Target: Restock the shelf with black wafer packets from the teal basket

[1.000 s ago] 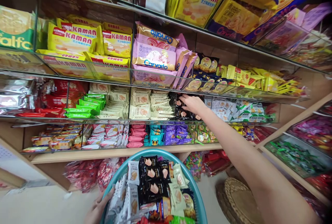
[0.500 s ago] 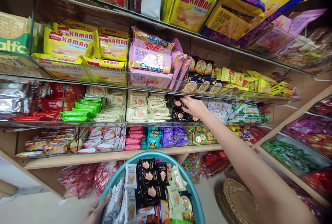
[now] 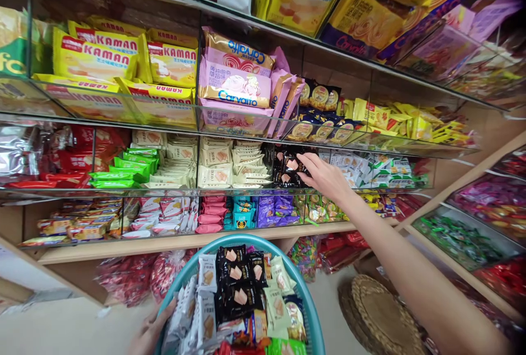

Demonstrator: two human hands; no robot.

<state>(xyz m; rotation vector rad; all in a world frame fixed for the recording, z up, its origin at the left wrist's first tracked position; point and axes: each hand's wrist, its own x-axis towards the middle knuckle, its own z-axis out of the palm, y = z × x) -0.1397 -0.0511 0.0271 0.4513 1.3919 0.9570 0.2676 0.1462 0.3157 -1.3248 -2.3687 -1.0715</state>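
My right hand [image 3: 326, 175] reaches to the lower glass shelf, its fingers closed on a small black snack packet [image 3: 292, 165] above other black packets in that compartment. My left hand [image 3: 148, 328] grips the left side of a teal plastic basket [image 3: 311, 295], with the fingertips partly hidden by its rim. Inside the basket lie black packets [image 3: 241, 296], white packets [image 3: 206, 319], pale green packets [image 3: 276, 304] and other wrapped snacks.
Yellow wafer packs [image 3: 102, 53] and pink cookie packs [image 3: 238, 81] fill the shelf above. Purple packets [image 3: 279, 211] sit on the row below. Glass dividers and front edges border the compartments. Woven baskets [image 3: 380, 316] stand on the floor at the right.
My right hand has shifted slightly right and down, with a black packet now at its fingertips. My left hand stays at the basket. The view has moved a little.
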